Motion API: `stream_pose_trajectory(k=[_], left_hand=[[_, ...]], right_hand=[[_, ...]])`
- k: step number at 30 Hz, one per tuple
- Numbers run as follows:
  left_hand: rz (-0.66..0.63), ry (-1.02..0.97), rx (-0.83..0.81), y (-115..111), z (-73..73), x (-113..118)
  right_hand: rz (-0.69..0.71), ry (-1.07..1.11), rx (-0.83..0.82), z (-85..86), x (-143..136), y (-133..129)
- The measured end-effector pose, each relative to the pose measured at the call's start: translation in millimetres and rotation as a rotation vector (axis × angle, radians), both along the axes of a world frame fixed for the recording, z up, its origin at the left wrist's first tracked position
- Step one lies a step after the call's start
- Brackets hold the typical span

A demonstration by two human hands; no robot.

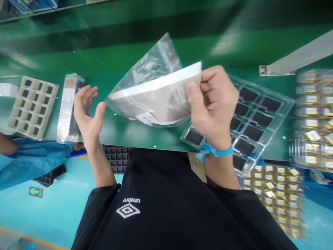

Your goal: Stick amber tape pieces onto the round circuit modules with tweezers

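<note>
My right hand (214, 104), with a blue band on its wrist, pinches the right end of a stack of white printed sheets (169, 93). Most of that stack sits inside a clear zip bag (153, 62), tilted above the green table. A small white label shows low on the bag. To the left, my left hand (88, 113) is raised with its fingers apart, holding nothing and separate from the bag. Just beyond it lies a long plastic-wrapped pack (68, 107). Under my right hand is a clear tray (262, 104) of flat black pieces, partly covered by the hand and wrist.
A beige compartment tray (33, 104) lies at the left, near a blue sleeve (33, 159) of another person. Trays of small yellow-and-white parts (312, 114) fill the right side. A white post (299, 55) slants in at the upper right. The table edge (161, 148) runs before me.
</note>
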State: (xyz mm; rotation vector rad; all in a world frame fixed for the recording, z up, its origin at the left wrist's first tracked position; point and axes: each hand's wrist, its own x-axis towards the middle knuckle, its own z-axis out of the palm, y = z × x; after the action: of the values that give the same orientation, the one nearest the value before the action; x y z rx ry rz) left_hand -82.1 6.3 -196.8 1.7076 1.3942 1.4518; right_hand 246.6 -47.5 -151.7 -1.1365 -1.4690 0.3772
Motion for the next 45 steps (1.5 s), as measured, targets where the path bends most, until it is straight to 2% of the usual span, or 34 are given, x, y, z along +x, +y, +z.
stream_pose_trajectory(k=[2,3,6,8,11,15,18,21,24,27,31,35,38,42,45], left_hand=[[0.009,-0.172,-0.139,-3,-21.6,1],[-0.039,-0.216,-0.208,-8,-31.4,8],[-0.327,-0.378,-0.468,-24,-50.5,46],[-0.458,-0.533,-0.601,-31,-54.1,76],[-0.597,-0.723,-0.722,-36,-51.2,113],[-0.755,-0.773,-0.817,-46,-44.8,140],[-0.724,-0.788,-0.792,-53,-42.4,147],[-0.616,-0.807,-0.730,-54,-42.1,145],[-0.466,-0.818,-0.638,-51,-41.9,136],[-0.338,-0.822,-0.545,-49,-39.1,126],[-0.301,-0.827,-0.532,-53,-32.9,115],[-0.373,-0.927,-0.611,-58,-32.4,106],[-0.382,-1.009,-0.604,-60,-34.6,99],[-0.316,-1.026,-0.567,-62,-35.0,89],[-0.202,-1.024,-0.600,-63,-32.7,81]], right_hand=[[-0.037,0.059,0.000,-1.2,4,4],[-0.042,0.099,-0.006,-2.4,6,6],[-0.031,0.248,0.002,-7.7,7,11],[-0.007,0.318,0.016,-10.5,7,12],[0.016,0.350,0.017,-10.0,16,13],[0.003,0.299,-0.008,0.1,50,11],[-0.035,0.214,0.025,9.5,80,2],[-0.100,0.126,0.009,12.6,104,-9],[-0.171,0.014,-0.078,5.8,121,-14],[-0.161,-0.020,-0.151,-5.6,127,-12],[-0.151,0.032,-0.147,-10.2,113,-7],[-0.149,0.101,-0.235,-0.1,87,-3],[-0.093,0.213,-0.337,6.4,75,7],[-0.011,0.277,-0.452,9.9,67,20],[0.095,0.277,-0.579,9.8,61,23]])
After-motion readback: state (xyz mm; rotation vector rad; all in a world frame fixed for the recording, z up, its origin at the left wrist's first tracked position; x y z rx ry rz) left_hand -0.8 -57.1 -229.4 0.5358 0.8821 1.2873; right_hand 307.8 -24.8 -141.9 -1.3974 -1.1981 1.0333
